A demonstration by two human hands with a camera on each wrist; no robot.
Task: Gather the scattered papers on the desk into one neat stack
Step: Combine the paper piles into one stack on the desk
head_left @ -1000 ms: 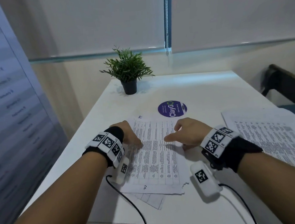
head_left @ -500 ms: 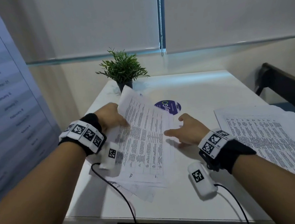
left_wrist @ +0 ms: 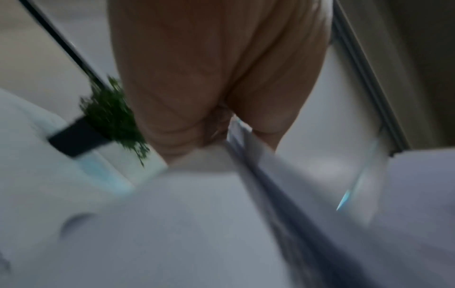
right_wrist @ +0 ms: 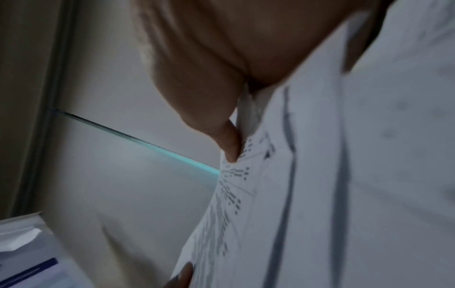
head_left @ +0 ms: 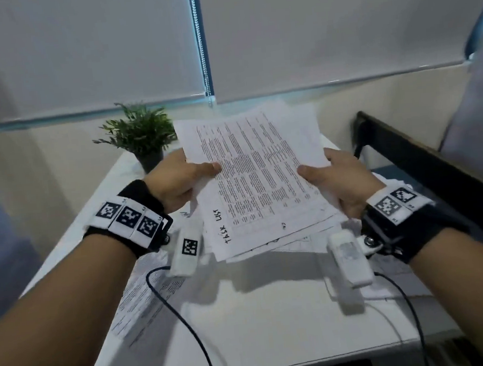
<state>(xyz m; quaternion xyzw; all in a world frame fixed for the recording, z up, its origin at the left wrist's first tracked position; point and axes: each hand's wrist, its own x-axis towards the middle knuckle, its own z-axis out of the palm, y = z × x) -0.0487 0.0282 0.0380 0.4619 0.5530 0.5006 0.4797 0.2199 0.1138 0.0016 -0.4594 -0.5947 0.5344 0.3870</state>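
Note:
A bundle of printed white papers (head_left: 260, 181), its top sheet handwritten "TASK LIST", is held up above the white desk (head_left: 261, 321), tilted toward me. My left hand (head_left: 181, 179) grips its left edge with the thumb on top. My right hand (head_left: 339, 177) grips the right edge the same way. The sheets are fanned and uneven at the lower edge. In the left wrist view the left hand (left_wrist: 216, 124) pinches the paper edge (left_wrist: 246, 148). In the right wrist view the right hand (right_wrist: 221, 124) pinches printed sheets (right_wrist: 320, 175). More papers (head_left: 139, 302) lie on the desk at the left.
A small potted plant (head_left: 143, 139) stands at the desk's far left corner. A dark chair frame (head_left: 425, 161) runs along the right side. Further sheets (head_left: 399, 268) lie on the desk under my right wrist. Roller blinds cover the window behind.
The papers that lay flat on the desk have been lifted; both hands now grip the bundle by its sides and hold it up in front of me.

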